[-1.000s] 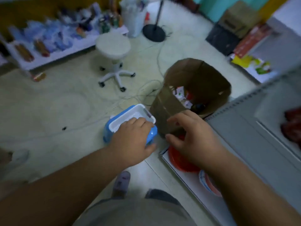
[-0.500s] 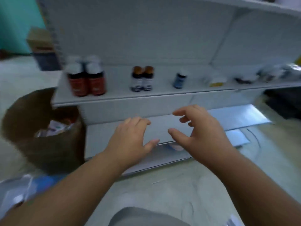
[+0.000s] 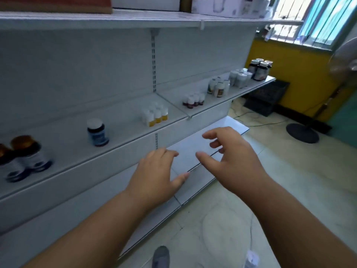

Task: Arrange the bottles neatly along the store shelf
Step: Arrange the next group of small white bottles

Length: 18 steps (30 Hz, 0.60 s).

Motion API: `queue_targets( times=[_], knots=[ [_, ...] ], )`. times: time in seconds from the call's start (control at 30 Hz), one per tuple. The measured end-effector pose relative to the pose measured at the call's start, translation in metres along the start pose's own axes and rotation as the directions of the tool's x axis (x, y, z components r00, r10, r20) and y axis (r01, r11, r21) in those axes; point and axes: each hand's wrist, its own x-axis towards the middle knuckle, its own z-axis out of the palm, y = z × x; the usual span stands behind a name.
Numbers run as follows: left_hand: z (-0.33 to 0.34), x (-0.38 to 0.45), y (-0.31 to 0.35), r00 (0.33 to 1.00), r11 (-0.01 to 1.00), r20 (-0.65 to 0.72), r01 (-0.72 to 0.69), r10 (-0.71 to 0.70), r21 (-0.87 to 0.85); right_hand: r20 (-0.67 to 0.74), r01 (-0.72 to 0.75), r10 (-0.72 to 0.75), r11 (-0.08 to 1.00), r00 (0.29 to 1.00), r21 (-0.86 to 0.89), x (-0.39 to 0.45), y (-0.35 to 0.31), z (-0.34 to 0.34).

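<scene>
Both hands, left hand (image 3: 154, 176) and right hand (image 3: 234, 161), are held spread and empty; a bottle group on the shelf (image 3: 119, 130) must be reached next.

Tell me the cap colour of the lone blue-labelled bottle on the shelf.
White: the lone bottle has a white cap, seen in the head view.

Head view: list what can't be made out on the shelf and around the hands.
- Brown-capped bottles: blurred; the left edge cuts off one, labels unreadable.
- Blue-labelled bottle: print too soft to read.
- Far bottle groups, such as the dark bottles: too small for labels.
- Boxes on the top shelf: cut off by the upper edge.
- Left hand and right hand: palms face away; neither holds anything visible.
</scene>
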Motion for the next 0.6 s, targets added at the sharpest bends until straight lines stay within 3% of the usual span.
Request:
queue_targets(
  times=[0.43, 0.6],
  knots=[
    [0.046, 0.216, -0.015, 1.000, 1.000, -0.015, -0.012, 0.012, 0.021, 0.051, -0.048, 0.048, 0.999, 0.997, -0.008, 0.187, 0.095, 0.008],
    [0.071, 0.261, -0.021, 0.993, 0.991, -0.061, 0.104, -0.100, 0.078, 0.136, 0.026, -0.029, 0.999, 0.990, 0.027, 0.248, 0.140, 0.020]
  ],
)
